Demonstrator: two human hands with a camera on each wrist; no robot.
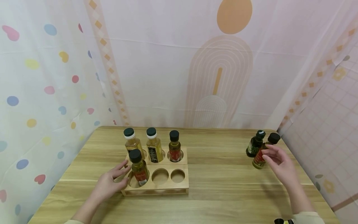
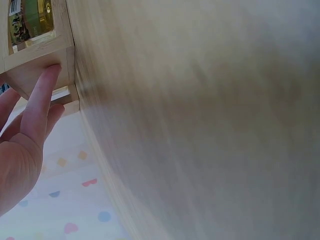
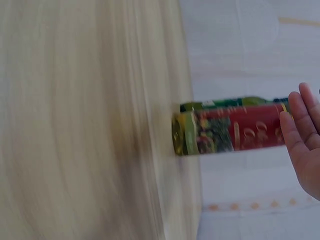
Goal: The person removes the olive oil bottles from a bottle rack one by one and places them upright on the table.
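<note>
My left hand (image 1: pixel 107 186) rests its fingers against the left end of a two-tier wooden bottle rack (image 1: pixel 170 185); in the left wrist view a fingertip presses on the rack's end panel (image 2: pixel 35 75). Closest to that hand, a red-labelled oil bottle (image 1: pixel 139 172) with a black cap stands in the front left hole. My right hand (image 1: pixel 283 166) is beside another red-labelled oil bottle (image 1: pixel 259 158), fingers extended at its upper part and partly covering it. Right behind this bottle stands a smaller dark green bottle (image 1: pixel 254 146).
The back row holds two green-capped yellow oil bottles (image 1: pixel 154 151) and a black-capped, red-labelled bottle (image 1: pixel 174 151). Two front holes (image 1: pixel 160 176) of the rack hold nothing. Another dark-capped item (image 1: pixel 279 221) shows at the bottom edge near the right sleeve. Patterned curtains surround the wooden table (image 1: pixel 221 186).
</note>
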